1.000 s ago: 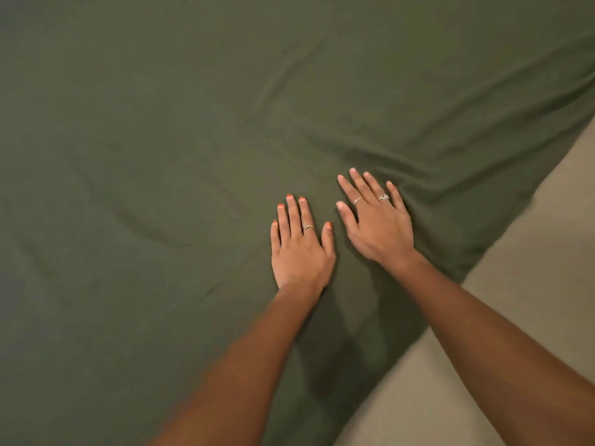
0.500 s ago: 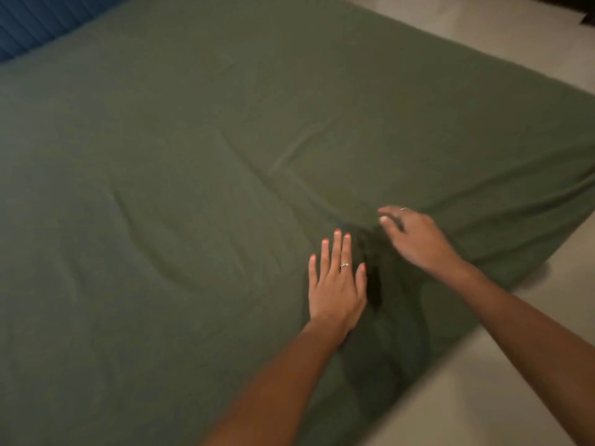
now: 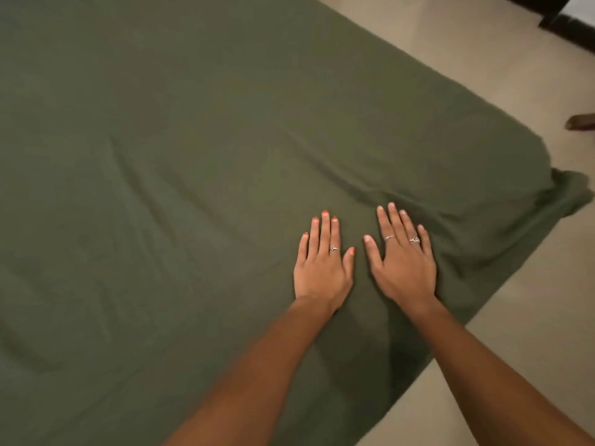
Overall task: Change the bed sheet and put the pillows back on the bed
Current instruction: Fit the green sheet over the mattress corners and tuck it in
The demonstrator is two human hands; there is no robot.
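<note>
A dark green bed sheet covers the whole bed and fills most of the view. Soft creases run across it, and its corner hangs loose off the bed's right end. My left hand lies flat on the sheet near the right side edge, fingers straight and together. My right hand presses flat beside it, fingers straight and slightly spread, on a band of wrinkles. No pillows are in view.
Beige floor runs along the right of the bed and past its far end. A dark piece of furniture stands at the top right. A person's foot shows at the right edge.
My right hand, lifted and curled half a second ago, now lies flat on the sheet beside the left. The view has swung right, showing the loose corner and more floor.
</note>
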